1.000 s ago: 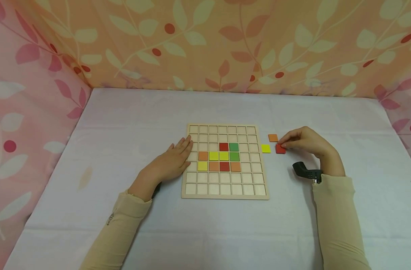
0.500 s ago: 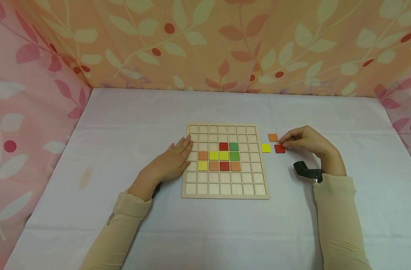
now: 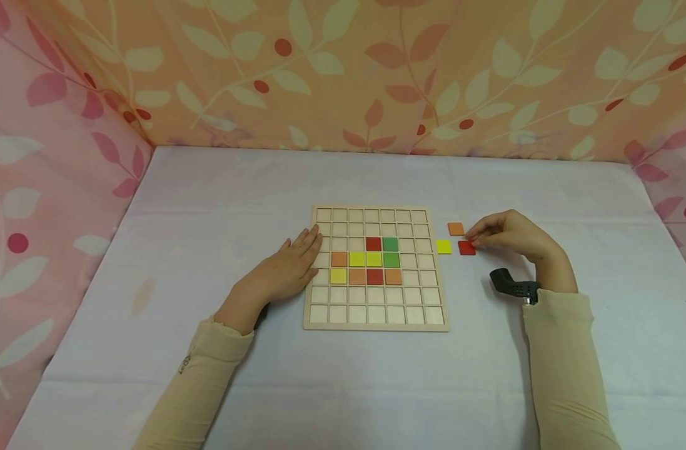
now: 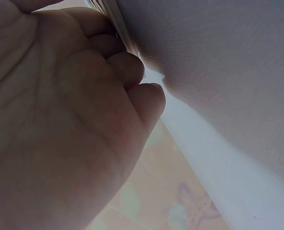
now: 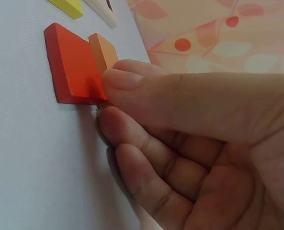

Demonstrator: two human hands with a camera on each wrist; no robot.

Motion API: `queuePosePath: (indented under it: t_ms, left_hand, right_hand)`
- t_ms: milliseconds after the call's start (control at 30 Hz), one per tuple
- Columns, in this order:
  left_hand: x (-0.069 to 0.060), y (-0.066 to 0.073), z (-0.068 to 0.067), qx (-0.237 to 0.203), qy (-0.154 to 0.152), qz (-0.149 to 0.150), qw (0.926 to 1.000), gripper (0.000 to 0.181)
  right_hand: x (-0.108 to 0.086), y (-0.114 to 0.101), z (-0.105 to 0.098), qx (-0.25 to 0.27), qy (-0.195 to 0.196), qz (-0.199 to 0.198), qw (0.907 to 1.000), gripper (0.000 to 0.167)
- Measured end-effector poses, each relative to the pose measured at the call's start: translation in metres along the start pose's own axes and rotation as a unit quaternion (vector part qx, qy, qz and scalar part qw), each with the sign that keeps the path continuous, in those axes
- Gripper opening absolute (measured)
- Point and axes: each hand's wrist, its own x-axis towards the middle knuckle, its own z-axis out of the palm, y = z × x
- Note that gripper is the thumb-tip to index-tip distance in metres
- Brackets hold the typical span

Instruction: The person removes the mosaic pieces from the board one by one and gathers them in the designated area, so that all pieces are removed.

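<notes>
A wooden grid board (image 3: 376, 328) lies on the white cloth, with several red, green, yellow and orange square tiles set in its middle cells. My left hand (image 3: 286, 269) rests on its left edge, fingers straight; in the left wrist view the palm (image 4: 60, 120) shows with the fingertips against the board's side. Right of the board, my right hand (image 3: 514, 237) has its thumb and fingers at the right edge of a flat red tile (image 3: 466, 248), pinching it. The right wrist view shows the thumb (image 5: 146, 96) on the corner of the red tile (image 5: 74, 67).
An orange tile (image 3: 456, 229) lies just behind the red one, and a yellow tile (image 3: 444, 247) sits beside the board's right edge. A black wrist-worn device (image 3: 511, 286) juts from the right sleeve. Patterned curtains (image 3: 343, 75) stand behind and at the sides.
The red tile has shifted very slightly left, and the right hand slightly right. The left hand and the board keep their places. Between the last two frames hardly anything moves.
</notes>
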Motion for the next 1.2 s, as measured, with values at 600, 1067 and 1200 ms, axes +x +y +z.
queuePosePath:
  t_ms: [600,1067,1200]
  left_hand:
    - [0.0,-0.002,0.0021,-0.001,0.003,0.004,1.0,0.063]
    - [0.0003,-0.002,0.0018,-0.006,-0.001,0.002,1.0,0.063]
    - [0.0005,-0.0019,0.0018,-0.006,0.001,0.002,1.0,0.063]
  right_hand:
    - [-0.0016,0.0012,-0.0016,0.0,0.008,0.01,0.9999,0.023]
    - [0.0011,-0.0042,0.0008,0.035,0.005,-0.003,0.9994,0.026]
    - [0.0018,-0.0063,0.0024,0.041,0.005,-0.002,0.9991,0.026]
